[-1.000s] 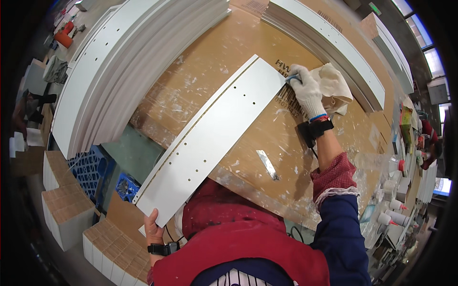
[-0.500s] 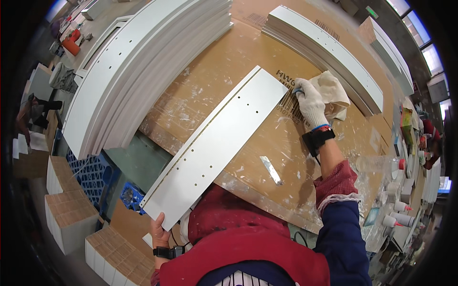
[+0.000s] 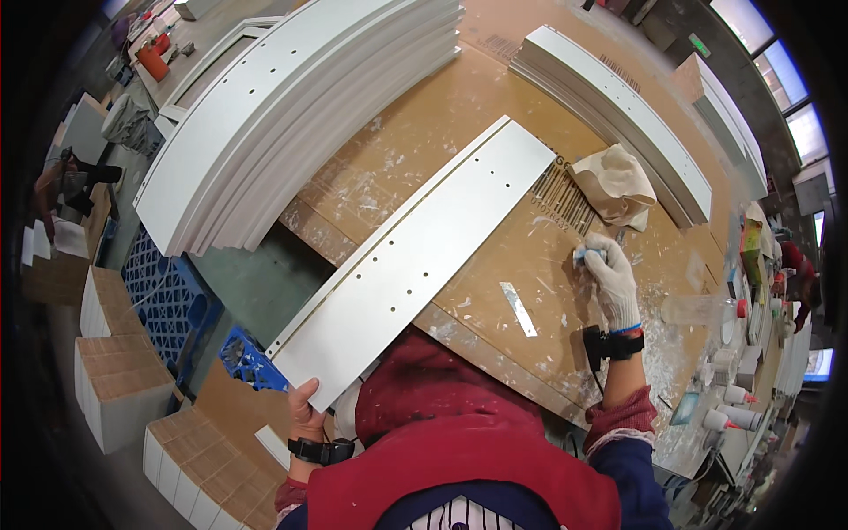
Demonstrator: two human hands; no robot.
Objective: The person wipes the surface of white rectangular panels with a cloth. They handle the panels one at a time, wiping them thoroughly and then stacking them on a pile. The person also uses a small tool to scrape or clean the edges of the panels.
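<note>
Two hands are busy in the head view. The left hand, bare, grips the near end of a long white panel dotted with drilled holes, which lies slantwise across the cardboard-covered tabletop, its near end jutting past the edge. The right hand, in a white glove, is closed around a small blue-and-white object, pressed down on the cardboard just right of the panel's far end. A crumpled beige cloth sits just beyond that hand. A thin metal strip lies between panel and glove. Stacked white panels fill the upper left, beyond the tabletop.
</note>
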